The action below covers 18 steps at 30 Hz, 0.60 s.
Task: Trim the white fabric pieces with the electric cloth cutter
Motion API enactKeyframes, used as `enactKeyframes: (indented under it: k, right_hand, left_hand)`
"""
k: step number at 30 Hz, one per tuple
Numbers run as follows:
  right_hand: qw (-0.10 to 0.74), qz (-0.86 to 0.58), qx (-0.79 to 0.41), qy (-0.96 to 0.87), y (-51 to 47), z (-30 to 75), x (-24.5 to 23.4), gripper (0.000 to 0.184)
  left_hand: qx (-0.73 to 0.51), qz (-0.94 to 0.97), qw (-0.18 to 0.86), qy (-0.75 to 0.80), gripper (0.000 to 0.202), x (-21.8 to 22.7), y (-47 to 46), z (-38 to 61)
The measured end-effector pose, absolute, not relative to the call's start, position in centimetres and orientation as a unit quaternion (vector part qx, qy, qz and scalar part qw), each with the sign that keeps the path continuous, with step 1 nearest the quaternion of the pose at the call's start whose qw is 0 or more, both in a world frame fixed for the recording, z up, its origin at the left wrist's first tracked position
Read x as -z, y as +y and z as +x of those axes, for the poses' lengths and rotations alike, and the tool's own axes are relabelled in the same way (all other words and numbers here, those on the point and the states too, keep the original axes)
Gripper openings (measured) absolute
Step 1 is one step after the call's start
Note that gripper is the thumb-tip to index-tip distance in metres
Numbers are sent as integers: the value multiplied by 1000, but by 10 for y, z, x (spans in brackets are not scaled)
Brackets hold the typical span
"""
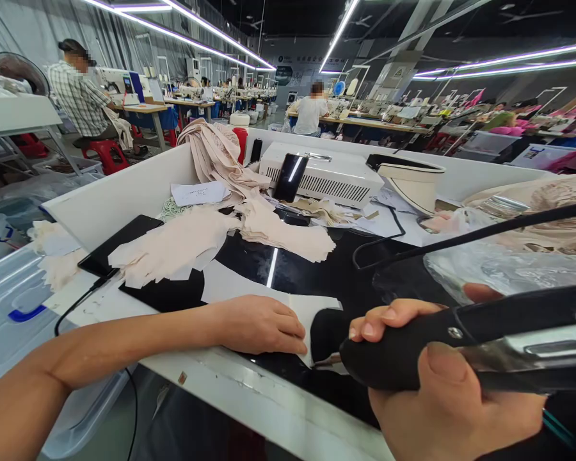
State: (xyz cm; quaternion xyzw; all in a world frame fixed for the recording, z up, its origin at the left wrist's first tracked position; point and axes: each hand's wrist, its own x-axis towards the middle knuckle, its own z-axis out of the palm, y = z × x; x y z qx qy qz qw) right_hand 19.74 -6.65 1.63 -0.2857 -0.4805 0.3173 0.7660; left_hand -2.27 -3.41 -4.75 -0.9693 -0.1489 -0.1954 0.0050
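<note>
Bare left forearm (139, 339), bare left hand (256, 325), bare right hand (454, 413), black wrist covering (569, 426) with teal stripes

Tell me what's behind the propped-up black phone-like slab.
White vented box is behind the slab, slots showing on both sides. Whatever sits directly behind the slab is covered; can't tell.

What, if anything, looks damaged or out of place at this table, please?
A brown patch marks the table's white front edge, below the left forearm; it may be a chip. Pale cloth pieces also lie in an uneven heap, partly over a black slab.
</note>
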Motion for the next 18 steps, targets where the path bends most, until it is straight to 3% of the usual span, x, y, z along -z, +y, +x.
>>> enactKeyframes:
  k: [7, 18]
  right_hand:
    - [770, -296, -308, -474, -64, 197, -19, 56]
    - [763, -293, -309, -487, -65, 199, -18, 56]
  left_hand:
    - [232, -963, 54, -125, 25, 48, -36, -21]
    - [190, -972, 52, -127, 38, 47, -36, -21]
